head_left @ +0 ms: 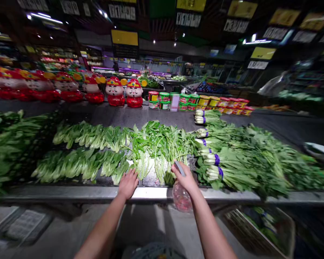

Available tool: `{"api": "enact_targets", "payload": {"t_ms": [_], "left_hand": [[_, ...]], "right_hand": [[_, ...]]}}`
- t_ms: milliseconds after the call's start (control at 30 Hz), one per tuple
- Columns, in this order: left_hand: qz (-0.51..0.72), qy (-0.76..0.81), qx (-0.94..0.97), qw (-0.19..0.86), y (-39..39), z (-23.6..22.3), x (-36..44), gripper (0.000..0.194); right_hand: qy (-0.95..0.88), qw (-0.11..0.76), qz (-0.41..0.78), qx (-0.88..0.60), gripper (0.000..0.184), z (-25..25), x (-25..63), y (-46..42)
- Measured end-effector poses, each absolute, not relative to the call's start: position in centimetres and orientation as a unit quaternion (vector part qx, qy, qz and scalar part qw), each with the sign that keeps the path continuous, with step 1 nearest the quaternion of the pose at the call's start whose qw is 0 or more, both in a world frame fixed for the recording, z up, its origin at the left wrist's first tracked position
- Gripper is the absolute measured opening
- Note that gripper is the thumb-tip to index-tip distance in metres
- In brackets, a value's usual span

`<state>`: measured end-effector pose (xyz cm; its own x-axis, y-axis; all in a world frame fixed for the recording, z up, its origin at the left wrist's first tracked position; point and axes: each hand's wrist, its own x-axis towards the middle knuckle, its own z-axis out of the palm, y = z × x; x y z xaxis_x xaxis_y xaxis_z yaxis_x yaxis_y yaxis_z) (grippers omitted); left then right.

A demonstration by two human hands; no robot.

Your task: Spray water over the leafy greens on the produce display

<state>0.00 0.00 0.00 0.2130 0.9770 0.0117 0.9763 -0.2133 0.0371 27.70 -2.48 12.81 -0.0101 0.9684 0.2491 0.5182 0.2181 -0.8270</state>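
My right hand [187, 180] grips a spray bottle by its grey head. The bottle's clear, pinkish body [181, 198] hangs below the hand, over the metal front edge. Leafy green stems [159, 144] lie ahead of it on the perforated display surface, some of them shiny as if wet. My left hand [129, 183] lies with fingers stretched forward at the metal edge [153, 193], close to the lower row of bok choy [78, 165], and holds nothing. A second row of bok choy [94, 135] lies behind.
Greens bundled with purple tape [237, 165] cover the right side. Red figurines [115, 91] and stacked small tubs [187, 101] line the back ledge. Price signs [189, 16] hang overhead. A crate [261, 226] with greens stands below on the right.
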Motion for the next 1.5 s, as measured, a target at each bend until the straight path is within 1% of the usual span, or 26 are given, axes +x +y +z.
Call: {"api": "enact_targets", "payload": {"t_ms": [167, 333, 733, 833, 1067, 1267, 1500], "left_hand": [[0.022, 0.629, 0.777, 0.019, 0.1, 0.0, 0.0, 0.044], [0.03, 0.627, 0.778, 0.032, 0.1, 0.1, -0.1, 0.045], [0.043, 0.632, 0.772, 0.05, 0.1, 0.0, 0.0, 0.045], [0.048, 0.633, 0.771, 0.047, 0.0, -0.1, -0.1, 0.045], [0.049, 0.636, 0.769, 0.044, 0.0, -0.4, -0.1, 0.046], [0.051, 0.64, 0.765, 0.047, -0.1, -0.2, 0.0, 0.045], [0.06, 0.639, 0.765, 0.046, -0.1, -0.2, 0.0, 0.046]], "right_hand": [[-0.655, 0.426, 0.258, -0.568, 0.032, 12.2, 28.6, -3.4], [-0.651, 0.41, 0.268, -0.58, 0.033, 11.7, 29.0, -4.3], [-0.632, 0.303, 0.327, -0.634, 0.031, 8.1, 28.8, -4.5], [-0.642, 0.302, 0.328, -0.624, 0.033, 8.5, 28.8, -4.5], [-0.668, 0.347, 0.337, -0.566, 0.036, 10.8, 27.4, -4.1], [-0.675, 0.323, 0.351, -0.563, 0.032, 10.3, 25.0, -4.1], [-0.682, 0.298, 0.355, -0.566, 0.033, 9.4, 24.3, -3.6]]}}
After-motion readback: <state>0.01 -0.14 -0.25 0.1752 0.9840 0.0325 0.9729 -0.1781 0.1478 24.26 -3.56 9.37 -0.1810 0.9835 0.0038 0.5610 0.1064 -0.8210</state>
